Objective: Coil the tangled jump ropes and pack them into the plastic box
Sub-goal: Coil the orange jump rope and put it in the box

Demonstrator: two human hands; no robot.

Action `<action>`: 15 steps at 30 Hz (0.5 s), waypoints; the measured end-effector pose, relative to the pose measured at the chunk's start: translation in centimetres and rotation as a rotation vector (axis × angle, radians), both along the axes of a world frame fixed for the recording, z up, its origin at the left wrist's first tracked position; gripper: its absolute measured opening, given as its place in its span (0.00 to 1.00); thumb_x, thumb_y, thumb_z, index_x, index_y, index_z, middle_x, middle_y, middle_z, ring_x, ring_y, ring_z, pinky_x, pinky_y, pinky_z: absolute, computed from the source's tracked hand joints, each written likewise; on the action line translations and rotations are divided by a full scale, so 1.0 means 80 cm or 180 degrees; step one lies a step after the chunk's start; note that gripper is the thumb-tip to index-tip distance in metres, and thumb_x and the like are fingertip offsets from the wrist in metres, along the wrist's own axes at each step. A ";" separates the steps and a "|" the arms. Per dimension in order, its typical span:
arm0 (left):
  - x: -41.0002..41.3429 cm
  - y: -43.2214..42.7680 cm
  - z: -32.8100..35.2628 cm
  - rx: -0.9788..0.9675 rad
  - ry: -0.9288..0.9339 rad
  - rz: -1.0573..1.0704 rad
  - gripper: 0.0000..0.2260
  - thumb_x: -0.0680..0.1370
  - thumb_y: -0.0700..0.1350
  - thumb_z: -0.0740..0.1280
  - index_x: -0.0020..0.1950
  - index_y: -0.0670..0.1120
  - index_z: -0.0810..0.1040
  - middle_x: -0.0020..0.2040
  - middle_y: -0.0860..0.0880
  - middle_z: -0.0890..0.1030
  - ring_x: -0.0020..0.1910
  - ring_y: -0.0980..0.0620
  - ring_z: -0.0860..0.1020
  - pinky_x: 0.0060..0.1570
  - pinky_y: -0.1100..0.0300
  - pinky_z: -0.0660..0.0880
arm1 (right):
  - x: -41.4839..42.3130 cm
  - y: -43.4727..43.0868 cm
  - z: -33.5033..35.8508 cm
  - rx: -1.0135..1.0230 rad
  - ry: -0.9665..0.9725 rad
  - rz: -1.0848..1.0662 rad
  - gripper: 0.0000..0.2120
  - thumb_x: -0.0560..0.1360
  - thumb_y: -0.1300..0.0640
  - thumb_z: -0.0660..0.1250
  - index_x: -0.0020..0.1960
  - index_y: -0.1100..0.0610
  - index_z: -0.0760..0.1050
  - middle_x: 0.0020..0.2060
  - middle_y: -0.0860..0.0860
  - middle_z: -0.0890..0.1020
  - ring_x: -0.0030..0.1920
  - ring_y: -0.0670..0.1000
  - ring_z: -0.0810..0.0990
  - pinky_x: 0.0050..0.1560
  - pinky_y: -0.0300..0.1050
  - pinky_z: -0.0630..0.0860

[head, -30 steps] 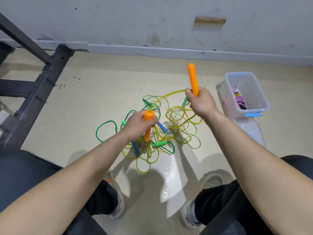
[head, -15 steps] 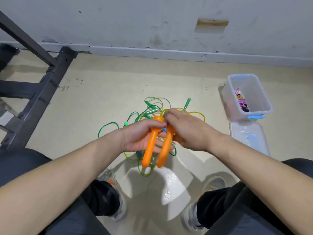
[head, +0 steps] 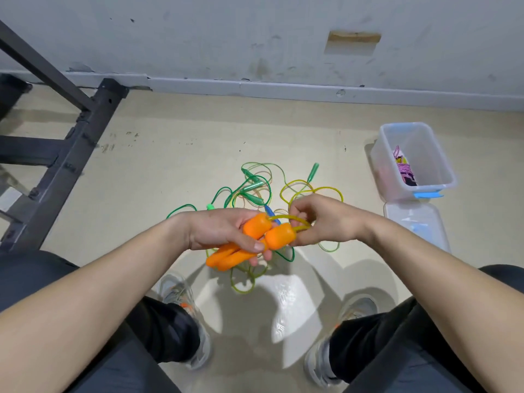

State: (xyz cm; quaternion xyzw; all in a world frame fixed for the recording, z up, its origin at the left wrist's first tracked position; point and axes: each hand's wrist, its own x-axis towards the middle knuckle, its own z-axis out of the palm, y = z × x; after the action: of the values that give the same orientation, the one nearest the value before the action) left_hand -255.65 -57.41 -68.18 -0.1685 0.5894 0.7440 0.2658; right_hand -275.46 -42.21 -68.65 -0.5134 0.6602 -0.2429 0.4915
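**A:** What am I looking at with the rope in hand?

**B:** I'm seeing the two orange handles (head: 263, 239) lying side by side. The left hand (head: 224, 232) is wrapping round both of them, thumb on top, with the thick ends pointing right. The yellow cord (head: 286, 218) is coming out of those ends, and the right hand (head: 326, 219) is pinching it just beside them with its fingers curled in.

**A:** And the rest of the ropes?

**B:** The tangle of ropes (head: 255, 182) is lying on the floor (head: 170, 165) directly under both hands. It's green and yellow loops with green handles poking out (a blue handle (head: 269, 212) is peeking up behind the orange ones). The yellow cord is trailing down into that pile.

**A:** Where's the box sitting?

**B:** The plastic box (head: 381, 163) is standing open, well off to the right of the pile and near the wall (head: 255, 38). A pink rope (head: 405, 170) is lying inside it. Its lid (head: 425, 222) is lying flat on the floor, touching the box's near end.

**A:** Anything else around?

**B:** A dark metal frame (head: 71, 154) is standing at the left. The person's shoes (head: 358, 307) are planted either side of the pile's near edge.
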 end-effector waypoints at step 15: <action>-0.017 0.040 -0.013 -0.0202 -0.0304 0.1173 0.18 0.82 0.59 0.61 0.59 0.48 0.80 0.48 0.50 0.86 0.44 0.54 0.83 0.43 0.57 0.74 | 0.005 -0.014 -0.012 -0.0171 -0.1064 -0.0931 0.09 0.72 0.63 0.77 0.43 0.56 0.76 0.29 0.50 0.75 0.31 0.53 0.69 0.30 0.42 0.66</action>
State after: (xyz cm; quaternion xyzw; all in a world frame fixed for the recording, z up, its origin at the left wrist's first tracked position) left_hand -257.04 -54.22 -69.21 -0.3170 0.5585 0.7523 0.1472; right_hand -275.09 -43.32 -69.62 -0.3776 0.6303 -0.4108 0.5398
